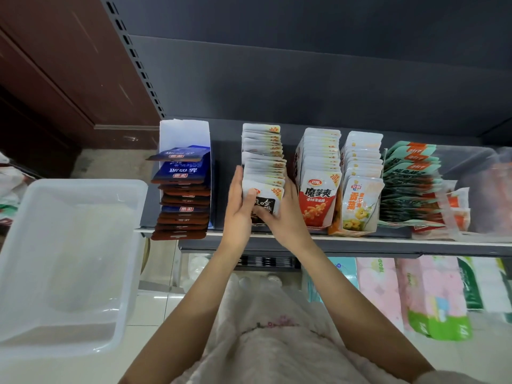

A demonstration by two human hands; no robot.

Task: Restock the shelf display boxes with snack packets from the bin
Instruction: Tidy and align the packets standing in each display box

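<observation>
White packets point(263, 164) stand in a row on the shelf point(360, 241), and I have both hands around its front end. My left hand point(238, 206) lies flat against the row's left side, fingers straight, thumb on the front packet. My right hand point(285, 214) cups the right side, its fingers curled across the face of that front packet. To the left sits a display box point(184, 137) of dark blue and brown packets point(182, 206). The clear plastic bin point(69, 261) is at my far left.
</observation>
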